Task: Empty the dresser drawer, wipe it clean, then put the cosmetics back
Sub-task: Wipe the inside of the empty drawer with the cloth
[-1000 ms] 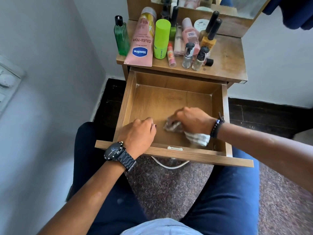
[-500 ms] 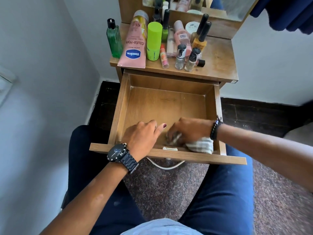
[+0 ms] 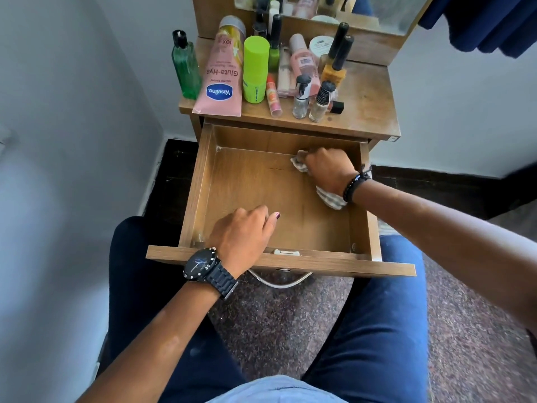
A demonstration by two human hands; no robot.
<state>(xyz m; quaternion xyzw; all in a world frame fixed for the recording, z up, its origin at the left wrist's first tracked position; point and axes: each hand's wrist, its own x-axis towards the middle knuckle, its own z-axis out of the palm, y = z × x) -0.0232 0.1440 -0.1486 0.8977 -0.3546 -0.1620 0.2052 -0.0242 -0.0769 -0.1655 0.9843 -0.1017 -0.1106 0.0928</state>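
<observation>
The wooden drawer is pulled out over my knees and holds no cosmetics. My right hand is closed on a crumpled pale striped cloth, pressing it into the drawer's far right corner. My left hand rests palm down on the drawer floor at the near left, fingers loosely curled, holding nothing. The cosmetics stand on the dresser top: a pink Vaseline tube, a green bottle, a lime tube, and several nail polish bottles.
A mirror rises behind the cosmetics. White walls close in on the left and behind the dresser. My legs sit under the drawer front, and a metal handle hangs below it. Dark blue fabric hangs at the top right.
My right hand has swept the cloth from the drawer's near front edge to the far right corner. My left hand has stayed near the front left.
</observation>
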